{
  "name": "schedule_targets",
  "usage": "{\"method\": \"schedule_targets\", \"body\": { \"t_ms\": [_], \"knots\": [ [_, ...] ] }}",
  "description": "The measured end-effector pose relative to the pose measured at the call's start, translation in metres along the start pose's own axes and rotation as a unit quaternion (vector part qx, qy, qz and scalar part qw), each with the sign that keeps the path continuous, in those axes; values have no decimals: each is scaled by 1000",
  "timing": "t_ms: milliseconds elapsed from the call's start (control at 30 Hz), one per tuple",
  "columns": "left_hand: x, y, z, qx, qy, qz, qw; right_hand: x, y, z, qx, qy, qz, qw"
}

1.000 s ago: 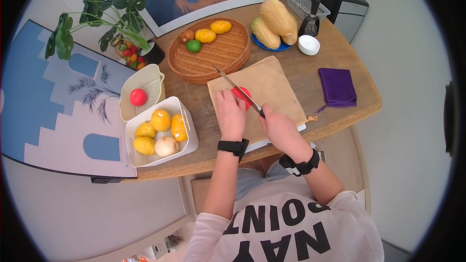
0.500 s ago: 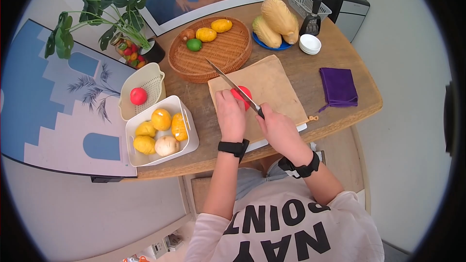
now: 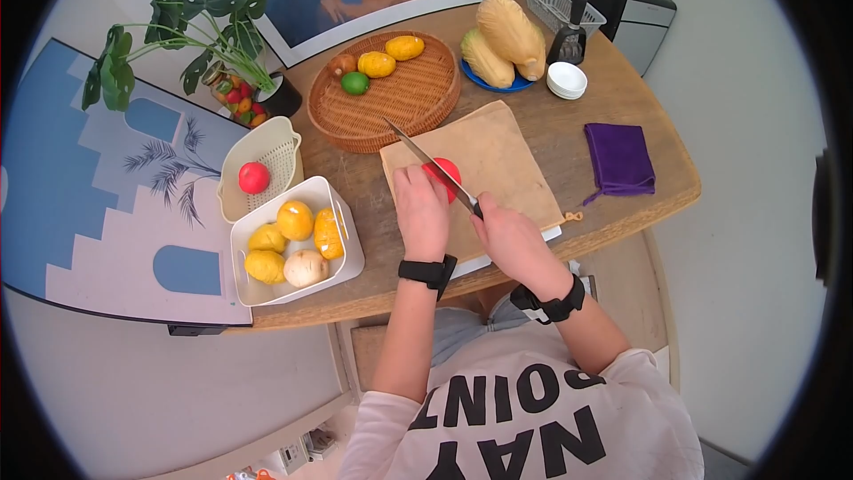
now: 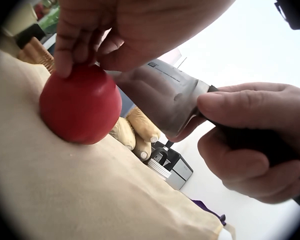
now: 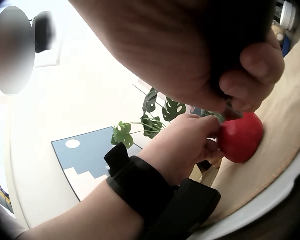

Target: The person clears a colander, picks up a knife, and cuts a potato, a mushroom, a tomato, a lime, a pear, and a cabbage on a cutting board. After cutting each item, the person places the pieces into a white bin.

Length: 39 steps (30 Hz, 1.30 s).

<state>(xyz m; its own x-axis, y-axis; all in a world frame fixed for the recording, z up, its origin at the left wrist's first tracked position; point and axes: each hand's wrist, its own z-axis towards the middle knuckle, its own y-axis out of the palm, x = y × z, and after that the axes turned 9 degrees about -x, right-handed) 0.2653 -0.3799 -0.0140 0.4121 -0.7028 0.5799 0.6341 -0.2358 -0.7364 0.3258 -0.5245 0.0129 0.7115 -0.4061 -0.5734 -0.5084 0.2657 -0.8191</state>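
My left hand (image 3: 422,218), fingers curled, grips the red fruit (image 4: 81,105) on tan cloth (image 3: 511,156); my right hand (image 3: 515,240) clasps the knife (image 4: 157,92). At left, the white bin (image 3: 353,253) holds five pieces of produce, the colander (image 3: 282,156) one; the far wicker tray (image 3: 400,107), four.

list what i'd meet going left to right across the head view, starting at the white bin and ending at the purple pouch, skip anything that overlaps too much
White bin → left hand → tomato → right hand → purple pouch
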Motion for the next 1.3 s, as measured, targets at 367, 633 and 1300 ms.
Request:
{"method": "schedule_targets", "body": {
  "t_ms": [367, 633, 1300],
  "knots": [
    [0, 5, 4, 11, 11, 20, 1000, 20, 1, 5, 49, 35, 3, 998],
    [11, 3, 6, -11, -11, 71, 997, 8, -7, 2, 35, 52, 18, 998],
    [10, 0, -1, -6, 8, 73, 997, 3, -2, 0, 24, 12, -14, 1000]
  ]
}}
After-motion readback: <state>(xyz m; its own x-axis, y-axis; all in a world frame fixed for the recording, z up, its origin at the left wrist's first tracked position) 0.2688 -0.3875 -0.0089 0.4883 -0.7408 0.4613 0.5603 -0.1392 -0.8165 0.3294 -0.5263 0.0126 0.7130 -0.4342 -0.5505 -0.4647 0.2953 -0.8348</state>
